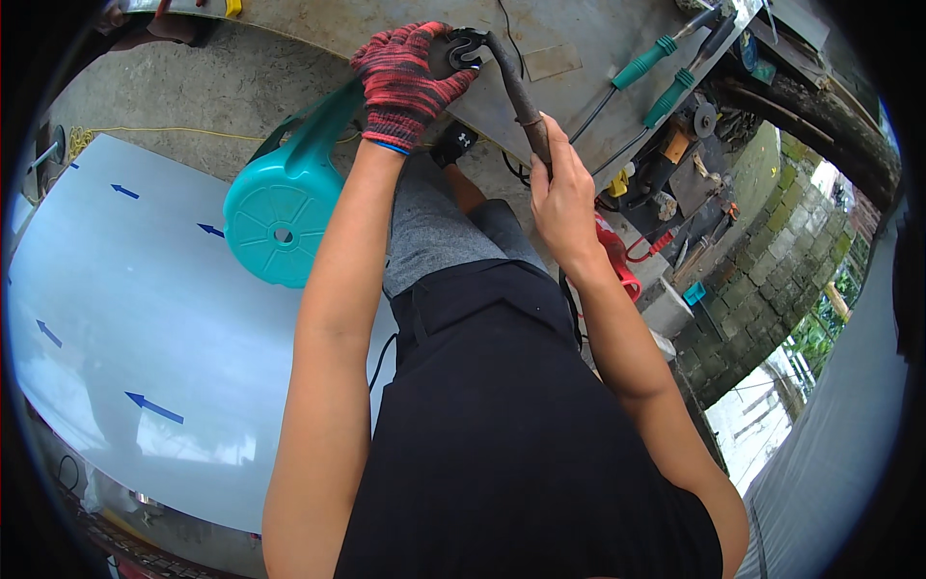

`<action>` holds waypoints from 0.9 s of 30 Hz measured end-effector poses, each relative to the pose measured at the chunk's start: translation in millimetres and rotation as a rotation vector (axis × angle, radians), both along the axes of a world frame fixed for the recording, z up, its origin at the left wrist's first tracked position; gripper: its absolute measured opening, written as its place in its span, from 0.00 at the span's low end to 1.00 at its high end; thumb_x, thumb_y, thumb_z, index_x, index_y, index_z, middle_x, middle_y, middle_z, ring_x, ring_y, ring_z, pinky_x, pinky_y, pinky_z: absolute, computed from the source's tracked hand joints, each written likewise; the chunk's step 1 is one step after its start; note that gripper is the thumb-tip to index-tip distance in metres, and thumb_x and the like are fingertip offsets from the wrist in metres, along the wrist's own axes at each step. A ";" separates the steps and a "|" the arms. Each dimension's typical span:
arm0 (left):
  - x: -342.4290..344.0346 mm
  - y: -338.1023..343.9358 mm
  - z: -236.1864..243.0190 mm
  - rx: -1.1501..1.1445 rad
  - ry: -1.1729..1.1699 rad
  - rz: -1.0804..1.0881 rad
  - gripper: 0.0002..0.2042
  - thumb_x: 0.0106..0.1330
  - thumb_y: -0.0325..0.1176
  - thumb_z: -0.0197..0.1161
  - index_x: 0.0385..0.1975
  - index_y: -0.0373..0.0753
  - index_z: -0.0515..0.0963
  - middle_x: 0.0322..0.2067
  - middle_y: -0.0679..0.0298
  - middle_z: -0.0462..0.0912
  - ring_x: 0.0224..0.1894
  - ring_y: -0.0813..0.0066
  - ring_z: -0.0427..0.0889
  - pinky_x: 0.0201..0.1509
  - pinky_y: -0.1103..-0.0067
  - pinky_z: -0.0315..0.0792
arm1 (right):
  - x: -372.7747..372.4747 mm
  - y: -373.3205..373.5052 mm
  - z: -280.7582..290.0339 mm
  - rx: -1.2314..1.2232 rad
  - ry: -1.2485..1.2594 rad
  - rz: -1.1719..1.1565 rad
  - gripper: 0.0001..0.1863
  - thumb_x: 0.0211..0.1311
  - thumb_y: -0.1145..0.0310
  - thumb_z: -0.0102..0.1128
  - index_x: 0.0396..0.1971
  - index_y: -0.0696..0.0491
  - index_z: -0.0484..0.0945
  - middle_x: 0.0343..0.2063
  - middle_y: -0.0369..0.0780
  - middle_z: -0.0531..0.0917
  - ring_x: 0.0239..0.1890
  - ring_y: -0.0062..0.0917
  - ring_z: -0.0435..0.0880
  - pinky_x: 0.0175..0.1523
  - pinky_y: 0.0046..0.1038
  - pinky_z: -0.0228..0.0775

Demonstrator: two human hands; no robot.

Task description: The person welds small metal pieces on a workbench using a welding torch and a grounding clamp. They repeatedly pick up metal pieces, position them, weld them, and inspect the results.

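Note:
My left hand, in a red-and-black striped knit glove, is closed around a dark curled metal piece at the far edge of the view. Its fingers hide part of that piece. My bare right hand wraps round the lower end of a dark, worn rod. The rod rises to the upper left and bends over at its top, where it meets the curled piece. Whether the two are joined or only touching, I cannot tell. Both are held over the near side of a grey metal worktable.
A teal plastic stool stands left of my legs, beside a large pale sheet with blue arrow marks. Long tools with green handles lie on the table at right. Beyond are a grinder, a red object and a concrete block.

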State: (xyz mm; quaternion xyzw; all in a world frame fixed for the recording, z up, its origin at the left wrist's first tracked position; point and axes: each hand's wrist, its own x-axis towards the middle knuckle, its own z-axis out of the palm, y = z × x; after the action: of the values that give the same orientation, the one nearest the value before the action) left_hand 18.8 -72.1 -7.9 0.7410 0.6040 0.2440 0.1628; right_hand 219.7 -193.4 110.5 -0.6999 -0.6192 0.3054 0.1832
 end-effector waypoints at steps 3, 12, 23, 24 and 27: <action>1.2 -0.4 1.7 -0.007 0.045 0.009 0.35 0.40 0.63 0.80 0.51 0.57 0.81 0.47 0.70 0.85 0.52 0.61 0.80 0.60 0.57 0.65 | 0.5 1.7 2.3 -0.011 -0.025 0.006 0.30 0.68 0.79 0.56 0.70 0.49 0.67 0.40 0.52 0.81 0.39 0.53 0.84 0.44 0.50 0.76; 6.1 -2.4 -0.2 0.005 -0.024 0.033 0.34 0.39 0.62 0.81 0.49 0.57 0.84 0.48 0.69 0.85 0.52 0.59 0.80 0.62 0.58 0.65 | 17.3 11.6 7.9 -0.046 -0.063 0.067 0.32 0.67 0.79 0.58 0.71 0.47 0.67 0.38 0.50 0.80 0.40 0.51 0.83 0.44 0.49 0.75; 5.2 -1.4 3.9 -0.051 0.062 0.032 0.38 0.39 0.63 0.81 0.53 0.54 0.84 0.50 0.65 0.86 0.55 0.57 0.80 0.63 0.59 0.67 | 16.5 6.2 2.2 -0.039 -0.191 0.097 0.36 0.63 0.81 0.59 0.72 0.47 0.67 0.39 0.47 0.79 0.41 0.47 0.83 0.46 0.46 0.77; 5.5 -1.9 5.7 -0.044 0.082 0.033 0.39 0.38 0.63 0.81 0.53 0.52 0.85 0.50 0.64 0.86 0.55 0.56 0.80 0.64 0.59 0.69 | 17.8 7.0 2.2 -0.039 -0.172 0.097 0.36 0.63 0.81 0.59 0.72 0.47 0.67 0.39 0.47 0.78 0.41 0.47 0.83 0.46 0.46 0.77; 4.0 0.4 2.1 -0.088 0.101 0.035 0.38 0.38 0.62 0.82 0.53 0.55 0.85 0.50 0.63 0.86 0.55 0.56 0.80 0.64 0.59 0.69 | 25.6 10.1 -0.3 -0.035 -0.115 0.096 0.36 0.63 0.81 0.59 0.72 0.45 0.67 0.39 0.48 0.78 0.41 0.48 0.83 0.46 0.47 0.77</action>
State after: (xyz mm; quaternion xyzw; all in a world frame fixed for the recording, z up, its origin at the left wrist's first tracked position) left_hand 22.7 -71.8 -5.8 0.7340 0.6343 0.1822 0.1602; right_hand 245.2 -183.3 110.2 -0.6888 -0.6562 0.2839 0.1203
